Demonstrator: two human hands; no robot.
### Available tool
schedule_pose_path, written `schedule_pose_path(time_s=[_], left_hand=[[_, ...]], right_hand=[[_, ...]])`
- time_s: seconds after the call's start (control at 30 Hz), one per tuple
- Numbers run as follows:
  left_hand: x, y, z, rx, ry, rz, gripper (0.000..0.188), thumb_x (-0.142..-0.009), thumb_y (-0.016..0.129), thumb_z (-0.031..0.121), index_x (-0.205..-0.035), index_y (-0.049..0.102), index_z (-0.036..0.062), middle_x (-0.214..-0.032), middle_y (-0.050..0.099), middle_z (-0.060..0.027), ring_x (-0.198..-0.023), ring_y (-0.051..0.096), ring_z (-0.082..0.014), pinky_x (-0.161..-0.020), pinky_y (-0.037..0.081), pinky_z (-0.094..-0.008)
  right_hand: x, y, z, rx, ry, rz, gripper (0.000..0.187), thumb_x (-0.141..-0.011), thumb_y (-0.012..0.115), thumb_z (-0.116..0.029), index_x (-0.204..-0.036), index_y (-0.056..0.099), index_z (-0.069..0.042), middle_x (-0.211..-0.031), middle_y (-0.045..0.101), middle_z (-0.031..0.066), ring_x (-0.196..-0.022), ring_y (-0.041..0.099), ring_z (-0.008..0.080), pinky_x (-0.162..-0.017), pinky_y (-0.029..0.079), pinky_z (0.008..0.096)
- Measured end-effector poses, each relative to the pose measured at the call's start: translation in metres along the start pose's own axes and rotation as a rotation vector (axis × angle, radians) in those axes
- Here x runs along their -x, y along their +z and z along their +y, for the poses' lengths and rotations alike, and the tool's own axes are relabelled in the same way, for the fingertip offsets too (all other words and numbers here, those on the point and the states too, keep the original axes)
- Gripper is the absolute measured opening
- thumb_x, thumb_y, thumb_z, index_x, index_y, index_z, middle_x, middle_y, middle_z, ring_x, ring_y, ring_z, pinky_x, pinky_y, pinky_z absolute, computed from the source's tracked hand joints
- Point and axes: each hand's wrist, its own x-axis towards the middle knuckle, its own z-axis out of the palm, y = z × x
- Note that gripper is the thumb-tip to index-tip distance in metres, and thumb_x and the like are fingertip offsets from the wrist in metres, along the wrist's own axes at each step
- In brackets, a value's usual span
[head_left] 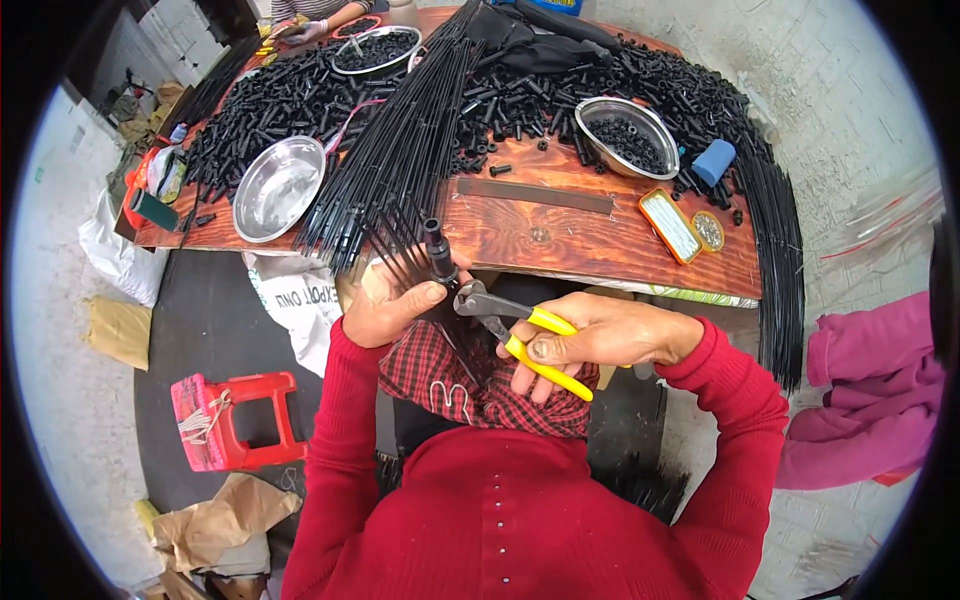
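My left hand (388, 308) is closed around a black tube-shaped fitting (437, 248), held upright above my lap, together with several thin black rods (392, 238) that fan out like umbrella ribs. Its thumb presses along the side of the fitting. In my right hand (612, 330) is a pair of end-cutting pliers (545, 345) with yellow handles, parted a little between thumb and fingers. The pliers' dark head is right at the lower end of the fitting; whether the jaws grip anything is too small to tell. A red checked cloth (430, 375) lies over my lap.
On the wooden table (560, 235) lie a long bundle of black rods (405, 150), heaps of black tubular parts (265, 120), metal bowls (280, 190) and a yellow tin (670, 226). Across it, another person's hand (305, 32) works. A red stool (240, 420) stands at left.
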Motion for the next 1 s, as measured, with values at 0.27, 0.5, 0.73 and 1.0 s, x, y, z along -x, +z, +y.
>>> schedule_pose_path(time_s=[0.27,0.5,0.73,1.0], left_hand=[[0.002,-0.003,-0.003,-0.003,0.021,-0.035,0.038,-0.088,0.066,0.017,-0.119,0.056,-0.0017,-0.113,0.062,-0.0083,-0.106,0.056,-0.0153,-0.096,0.042,-0.0318],[0.003,-0.003,-0.007,0.009,0.031,-0.018,0.036,-0.088,0.065,0.016,-0.118,0.057,-0.0015,-0.113,0.061,-0.0074,-0.105,0.056,-0.0145,-0.094,0.042,-0.0308],[0.002,0.001,-0.004,-0.032,0.042,-0.006,0.036,-0.087,0.066,0.015,-0.117,0.057,-0.0013,-0.112,0.061,-0.0073,-0.104,0.056,-0.0142,-0.094,0.043,-0.0304],[0.002,0.000,-0.005,-0.007,0.045,-0.022,0.033,-0.088,0.064,0.012,-0.117,0.056,-0.0017,-0.112,0.061,-0.0074,-0.104,0.056,-0.0150,-0.094,0.043,-0.0311]], right_hand=[[-0.002,-0.001,-0.016,-0.068,0.146,-0.039,0.047,-0.096,0.053,-0.034,-0.124,0.049,0.003,-0.107,0.065,0.0196,-0.091,0.068,0.0239,-0.073,0.056,0.0325],[-0.002,-0.003,-0.013,-0.127,0.145,-0.071,0.050,-0.094,0.056,-0.037,-0.124,0.049,0.003,-0.108,0.064,0.0208,-0.091,0.068,0.0249,-0.074,0.057,0.0323],[-0.001,-0.003,-0.008,-0.143,0.135,-0.059,0.051,-0.093,0.057,-0.038,-0.122,0.049,0.003,-0.106,0.065,0.0210,-0.087,0.069,0.0243,-0.072,0.057,0.0319],[-0.004,-0.006,-0.007,-0.113,0.173,-0.052,0.047,-0.094,0.054,-0.039,-0.116,0.051,0.002,-0.094,0.067,0.0175,-0.078,0.069,0.0225,-0.063,0.056,0.0293]])
